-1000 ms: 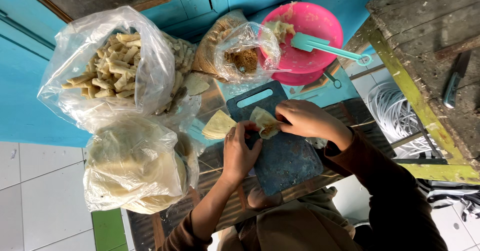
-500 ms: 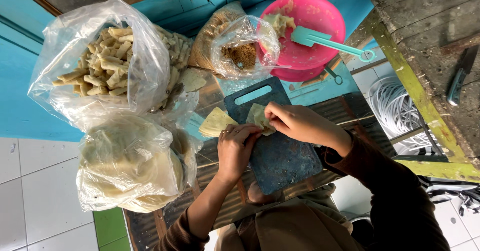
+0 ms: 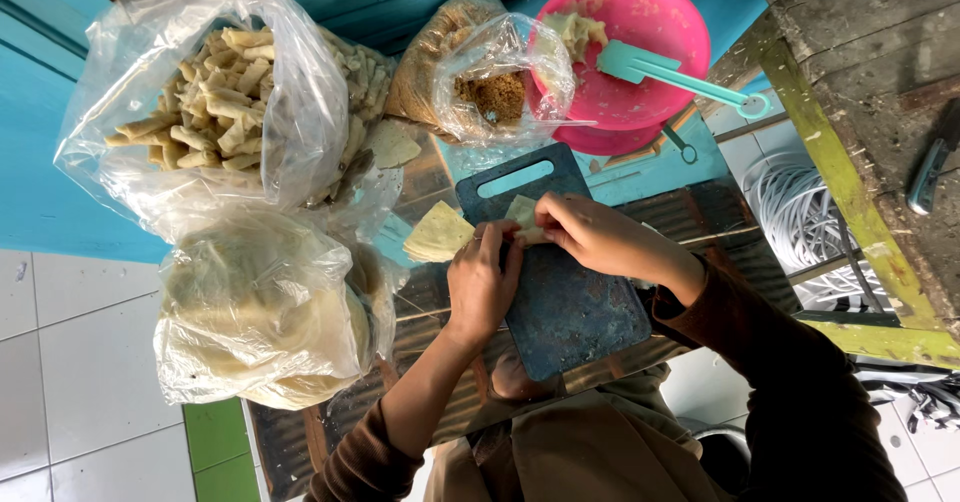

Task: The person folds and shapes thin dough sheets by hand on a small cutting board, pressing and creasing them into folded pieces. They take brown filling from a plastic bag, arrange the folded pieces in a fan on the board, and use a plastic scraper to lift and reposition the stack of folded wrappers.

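Note:
Both hands work a thin pale dough wrapper (image 3: 522,214) on a dark blue cutting board (image 3: 570,302). My left hand (image 3: 482,284) pinches the wrapper's near edge with its fingertips. My right hand (image 3: 590,234) folds over it from the other side. A second flat wrapper (image 3: 437,234) lies just off the board's left corner. A pink bowl (image 3: 640,52) holding filling and a teal spatula (image 3: 670,70) sits beyond the board.
A clear bag of rolled pastries (image 3: 215,102) and a bag of stacked flat wrappers (image 3: 265,312) lie to the left. A bag of brown crumbs (image 3: 480,82) rests near the bowl. A worn wooden bench (image 3: 880,132) stands at right, over coiled white cable (image 3: 795,202).
The view has shifted slightly. Both hands have stayed on the wrapper, fingers closing it further along the board's top edge.

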`<state>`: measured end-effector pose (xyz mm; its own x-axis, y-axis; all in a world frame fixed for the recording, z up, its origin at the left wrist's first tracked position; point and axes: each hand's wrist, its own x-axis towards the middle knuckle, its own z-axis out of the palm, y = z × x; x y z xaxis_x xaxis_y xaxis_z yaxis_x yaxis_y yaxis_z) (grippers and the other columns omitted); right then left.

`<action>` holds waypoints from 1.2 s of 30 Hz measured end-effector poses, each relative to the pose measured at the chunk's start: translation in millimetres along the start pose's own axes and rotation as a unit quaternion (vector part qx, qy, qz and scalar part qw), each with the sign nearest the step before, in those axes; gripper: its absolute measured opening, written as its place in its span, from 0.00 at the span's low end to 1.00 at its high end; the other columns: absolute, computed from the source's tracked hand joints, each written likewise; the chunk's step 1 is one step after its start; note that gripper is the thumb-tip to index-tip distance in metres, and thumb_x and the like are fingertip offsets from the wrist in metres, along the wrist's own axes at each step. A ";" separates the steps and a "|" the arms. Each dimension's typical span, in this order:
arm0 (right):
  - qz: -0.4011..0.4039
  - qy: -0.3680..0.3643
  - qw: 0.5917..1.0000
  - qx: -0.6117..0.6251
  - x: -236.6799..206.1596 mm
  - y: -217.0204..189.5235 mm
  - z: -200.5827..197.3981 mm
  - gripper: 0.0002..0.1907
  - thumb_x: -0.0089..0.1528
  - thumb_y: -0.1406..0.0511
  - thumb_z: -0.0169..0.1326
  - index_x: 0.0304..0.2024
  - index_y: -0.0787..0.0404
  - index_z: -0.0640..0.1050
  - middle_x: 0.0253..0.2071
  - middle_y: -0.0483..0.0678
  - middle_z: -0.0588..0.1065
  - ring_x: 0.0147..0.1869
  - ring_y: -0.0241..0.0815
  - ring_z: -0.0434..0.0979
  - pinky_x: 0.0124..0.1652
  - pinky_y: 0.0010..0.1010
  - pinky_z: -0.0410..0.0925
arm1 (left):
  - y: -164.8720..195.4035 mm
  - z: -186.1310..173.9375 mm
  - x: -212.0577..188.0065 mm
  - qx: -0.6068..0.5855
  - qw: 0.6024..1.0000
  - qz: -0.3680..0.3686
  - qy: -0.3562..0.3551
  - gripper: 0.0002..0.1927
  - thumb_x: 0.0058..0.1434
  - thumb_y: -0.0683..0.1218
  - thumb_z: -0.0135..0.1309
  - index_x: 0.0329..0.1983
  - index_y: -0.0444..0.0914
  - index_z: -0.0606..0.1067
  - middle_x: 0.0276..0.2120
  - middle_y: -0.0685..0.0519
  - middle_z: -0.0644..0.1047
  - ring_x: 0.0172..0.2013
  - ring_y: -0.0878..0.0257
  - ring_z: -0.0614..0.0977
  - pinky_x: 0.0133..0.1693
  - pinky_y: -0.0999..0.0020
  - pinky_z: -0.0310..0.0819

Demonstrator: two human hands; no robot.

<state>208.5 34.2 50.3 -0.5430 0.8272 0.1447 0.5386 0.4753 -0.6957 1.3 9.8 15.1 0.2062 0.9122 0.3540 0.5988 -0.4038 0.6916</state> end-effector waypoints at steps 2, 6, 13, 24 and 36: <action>0.028 0.011 0.999 0.019 0.2 1.0 4.7 0.12 0.64 0.70 0.57 0.44 0.63 0.66 0.38 0.52 0.73 0.42 0.51 0.76 0.41 0.39 0.68 | -1.7 0.6 1.8 -0.011 1.000 0.000 0.010 0.09 0.66 0.44 0.58 0.47 0.40 0.73 0.36 0.50 0.80 0.34 0.51 0.83 0.33 0.59 0.76; 0.037 0.055 0.998 -0.009 2.1 -1.5 10.1 0.13 0.59 0.72 0.58 0.41 0.64 0.68 0.35 0.52 0.73 0.41 0.53 0.75 0.41 0.40 0.68 | -1.7 -2.1 3.2 -0.018 1.000 -0.022 0.003 0.11 0.65 0.46 0.59 0.49 0.41 0.73 0.33 0.53 0.81 0.33 0.53 0.84 0.32 0.59 0.75; -0.003 0.069 0.994 -0.086 -0.6 -4.1 3.0 0.08 0.59 0.70 0.61 0.36 0.64 0.73 0.35 0.50 0.74 0.45 0.54 0.74 0.45 0.42 0.68 | 4.8 -11.2 2.1 0.093 0.995 0.032 0.023 0.15 0.63 0.47 0.62 0.53 0.47 0.79 0.28 0.56 0.81 0.28 0.58 0.83 0.30 0.62 0.75; -0.036 0.050 0.991 -0.122 -5.4 -1.4 6.3 0.07 0.59 0.69 0.60 0.38 0.64 0.77 0.38 0.51 0.75 0.47 0.55 0.73 0.47 0.42 0.67 | 2.8 -16.0 1.5 0.149 0.982 0.114 0.013 0.18 0.62 0.45 0.62 0.56 0.48 0.78 0.31 0.59 0.81 0.29 0.62 0.80 0.31 0.65 0.73; 0.029 0.096 0.992 -0.076 3.5 20.9 11.8 0.06 0.56 0.70 0.64 0.34 0.62 0.79 0.34 0.51 0.75 0.42 0.54 0.74 0.43 0.42 0.67 | 0.1 -5.3 9.4 -0.012 0.998 -0.029 0.047 0.16 0.61 0.47 0.61 0.48 0.40 0.71 0.32 0.58 0.81 0.31 0.56 0.84 0.30 0.62 0.74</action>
<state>210.2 43.5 28.0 -0.3837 0.8891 0.2495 0.6635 0.4534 -0.5952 -0.8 17.9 21.9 0.0980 0.9240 0.3696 0.5891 -0.3532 0.7268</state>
